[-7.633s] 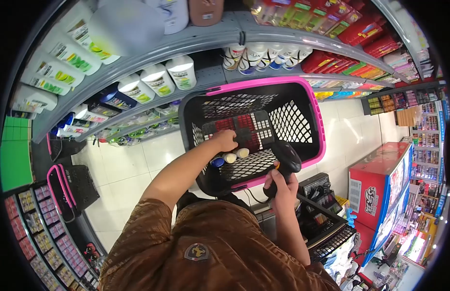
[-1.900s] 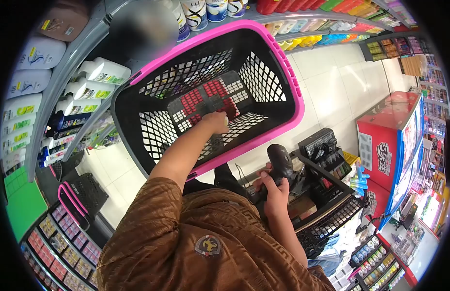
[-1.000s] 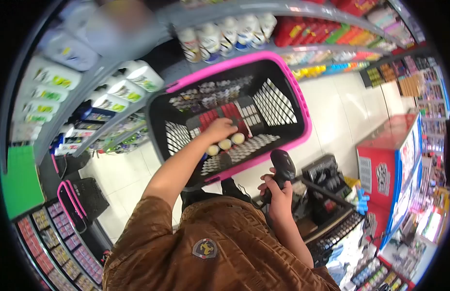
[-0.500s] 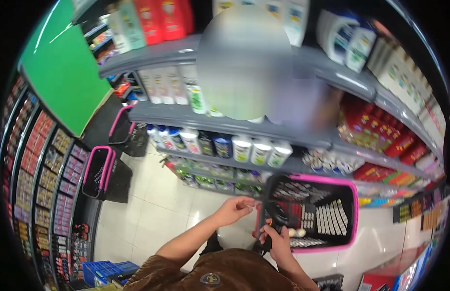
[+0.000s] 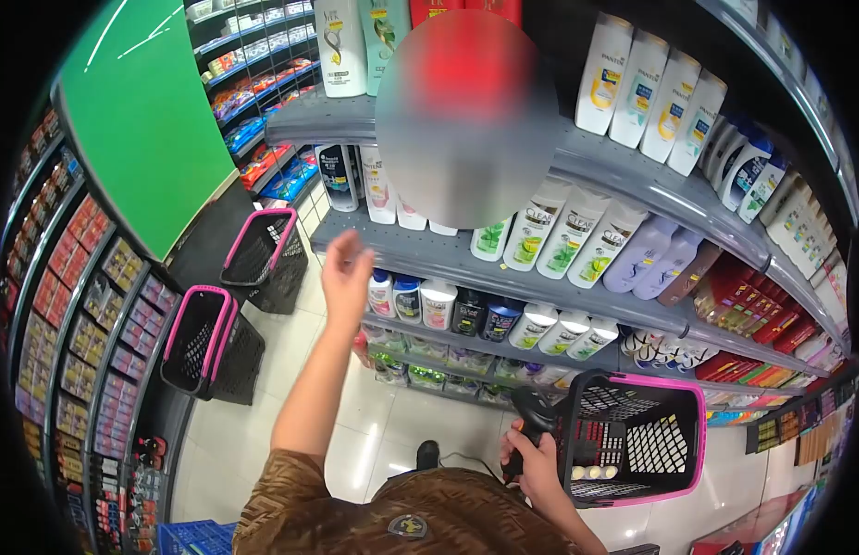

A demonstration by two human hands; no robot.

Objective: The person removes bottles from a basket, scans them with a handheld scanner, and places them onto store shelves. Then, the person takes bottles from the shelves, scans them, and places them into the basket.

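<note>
My left hand (image 5: 346,273) is raised before the middle shelf (image 5: 401,245), fingers apart and with nothing in them. Nearest to it stand a dark shampoo bottle (image 5: 337,178) and a white shampoo bottle (image 5: 377,185), both upright; it looks apart from them. My right hand (image 5: 538,470) is wrapped round the handle of a black handheld barcode scanner (image 5: 535,413), low in front of my body. A thin cable (image 5: 471,460) runs near it. Just right of the scanner is a black shopping basket with a pink rim (image 5: 702,435), holding several small pale round items (image 5: 596,473).
Several white-and-green shampoo bottles (image 5: 577,236) line the middle shelf, with smaller bottles (image 5: 438,305) below. Two more pink-rimmed baskets (image 5: 200,344) stand at the left beside a green panel (image 5: 138,120). A blue crate (image 5: 196,538) sits low at the left. A blurred patch hides part of the shelves.
My left hand has moved up and left, from beside the scanner to the middle shelf. The scanner stays in my right hand. The view has shifted, and the shelves show more sharply.
</note>
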